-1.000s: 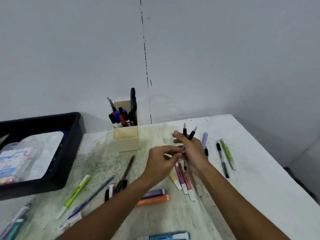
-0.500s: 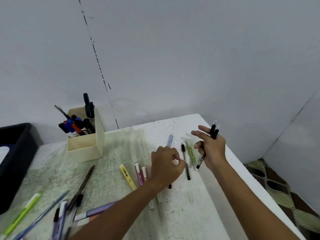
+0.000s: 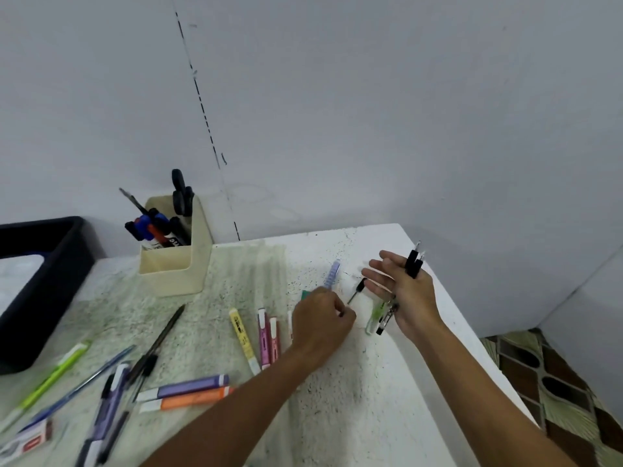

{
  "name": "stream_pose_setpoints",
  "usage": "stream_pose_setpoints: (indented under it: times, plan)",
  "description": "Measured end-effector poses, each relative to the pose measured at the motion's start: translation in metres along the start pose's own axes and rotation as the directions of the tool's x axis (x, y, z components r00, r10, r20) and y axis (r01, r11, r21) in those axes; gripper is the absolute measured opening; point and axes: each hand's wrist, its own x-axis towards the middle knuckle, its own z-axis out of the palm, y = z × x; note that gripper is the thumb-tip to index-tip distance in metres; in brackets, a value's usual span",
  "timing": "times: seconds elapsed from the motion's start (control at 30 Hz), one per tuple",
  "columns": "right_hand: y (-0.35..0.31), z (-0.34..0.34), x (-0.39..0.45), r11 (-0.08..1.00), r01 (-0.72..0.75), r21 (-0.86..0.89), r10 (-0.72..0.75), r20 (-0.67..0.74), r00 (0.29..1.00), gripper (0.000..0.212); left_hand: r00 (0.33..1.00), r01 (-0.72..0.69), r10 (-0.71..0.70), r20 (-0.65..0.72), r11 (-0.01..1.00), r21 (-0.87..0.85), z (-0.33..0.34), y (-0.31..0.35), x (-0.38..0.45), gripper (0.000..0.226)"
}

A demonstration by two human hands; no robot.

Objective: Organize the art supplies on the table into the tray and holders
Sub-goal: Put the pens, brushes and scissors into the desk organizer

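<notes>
Since half a second ago, I note my left hand point(image 3: 322, 318) has closed its grip on the black pen point(image 3: 356, 291) on the surface point(image 3: 337, 382), fingers curled round it. Just beyond, my right hand point(image 3: 403, 291) clamps two black pens point(image 3: 414, 262), forefingers extended. Farther left stand the cream holder point(image 3: 175, 264) and black tray point(image 3: 47, 281).

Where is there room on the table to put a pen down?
Bare table lies between the two forearms, and between the cream holder and the lilac pen. The near left is crowded with pens and highlighters.
</notes>
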Motion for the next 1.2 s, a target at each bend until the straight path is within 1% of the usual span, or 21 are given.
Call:
stream_pose_setpoints:
  times: [0.1, 0.17, 0.23, 0.3, 0.37, 0.47, 0.53, 0.6, 0.67, 0.7, 0.77, 0.8, 0.83, 0.9, 0.97, 1.03, 1.1, 1.2]
  plan:
    - [0.006, 0.007, 0.001, 0.999, 0.046, -0.007, -0.046, -0.053, 0.997, 0.015, 0.993, 0.087, -0.100, -0.065, 0.979, -0.183, -0.011, -0.002, 0.002, 0.010]
    - [0.010, 0.013, 0.002, 1.000, 0.018, 0.005, -0.018, -0.042, 0.999, 0.017, 0.987, 0.101, -0.134, -0.092, 0.950, -0.295, -0.018, -0.002, 0.003, 0.010]
    - [0.014, 0.020, 0.001, 0.998, -0.046, 0.031, 0.046, 0.010, 0.999, 0.023, 0.991, 0.061, -0.096, -0.094, 0.946, -0.317, -0.023, -0.001, 0.003, 0.010]
    - [0.017, 0.027, -0.002, 0.992, -0.109, 0.060, 0.104, 0.075, 0.992, 0.025, 0.997, 0.000, -0.023, -0.077, 0.956, -0.294, -0.024, 0.002, 0.001, 0.007]
    - [0.018, 0.033, -0.005, 0.984, -0.149, 0.094, 0.137, 0.127, 0.982, 0.023, 0.996, -0.063, 0.044, -0.073, 0.958, -0.279, -0.023, 0.003, -0.002, 0.006]
    - [0.020, 0.036, -0.008, 0.977, -0.184, 0.108, 0.161, 0.193, 0.968, 0.027, 0.989, -0.143, 0.123, -0.085, 0.944, -0.297, -0.022, 0.002, -0.006, 0.006]
    - [0.021, 0.034, -0.008, 0.974, -0.208, 0.086, 0.187, 0.207, 0.960, 0.029, 0.985, -0.169, 0.153, -0.074, 0.931, -0.325, -0.023, -0.001, -0.007, 0.007]
    - [0.021, 0.031, -0.006, 0.972, -0.220, 0.079, 0.201, 0.193, 0.960, 0.029, 0.987, -0.158, 0.151, -0.048, 0.928, -0.336, -0.023, -0.009, -0.008, 0.012]
    - [0.018, 0.028, -0.003, 0.975, -0.208, 0.077, 0.192, 0.176, 0.966, 0.027, 0.988, -0.152, 0.141, -0.061, 0.948, -0.280, -0.023, -0.021, -0.011, 0.020]
    - [0.017, 0.026, 0.000, 0.978, -0.196, 0.071, 0.182, 0.166, 0.969, 0.026, 0.985, -0.166, 0.152, -0.085, 0.966, -0.198, -0.022, -0.028, -0.013, 0.026]
    - [0.014, 0.022, 0.003, 0.984, -0.172, 0.048, 0.163, 0.144, 0.976, 0.027, 0.973, -0.193, 0.200, -0.113, 0.979, 0.067, -0.019, -0.039, -0.017, 0.035]
    - [0.013, 0.021, 0.004, 0.986, -0.163, 0.039, 0.157, 0.133, 0.979, 0.026, 0.970, -0.191, 0.215, -0.110, 0.963, 0.191, -0.019, -0.042, -0.019, 0.039]
    - [0.012, 0.020, 0.005, 0.987, -0.157, 0.035, 0.152, 0.124, 0.981, 0.026, 0.972, -0.184, 0.217, -0.095, 0.944, 0.273, -0.018, -0.043, -0.021, 0.042]
    - [0.012, 0.019, 0.004, 0.989, -0.147, 0.031, 0.142, 0.117, 0.983, 0.024, 0.975, -0.185, 0.216, -0.050, 0.917, 0.352, -0.017, -0.042, -0.023, 0.044]
    - [0.012, 0.018, 0.003, 0.990, -0.136, 0.023, 0.133, 0.119, 0.984, 0.024, 0.978, -0.183, 0.208, -0.031, 0.912, 0.367, -0.014, -0.043, -0.023, 0.040]
    - [0.012, 0.018, 0.002, 0.992, -0.127, 0.017, 0.124, 0.128, 0.984, 0.025, 0.982, -0.162, 0.184, -0.041, 0.935, 0.316, -0.011, -0.043, -0.023, 0.029]
    - [0.012, 0.019, 0.001, 0.995, -0.098, 0.022, 0.095, 0.113, 0.989, 0.024, 0.988, -0.128, 0.144, -0.058, 0.966, 0.225, -0.010, -0.041, -0.021, 0.023]
    - [0.010, 0.021, 0.000, 0.998, 0.019, 0.052, -0.021, 0.043, 0.999, 0.020, 0.989, -0.062, 0.061, -0.134, 0.998, 0.000, -0.016, -0.033, -0.018, 0.018]
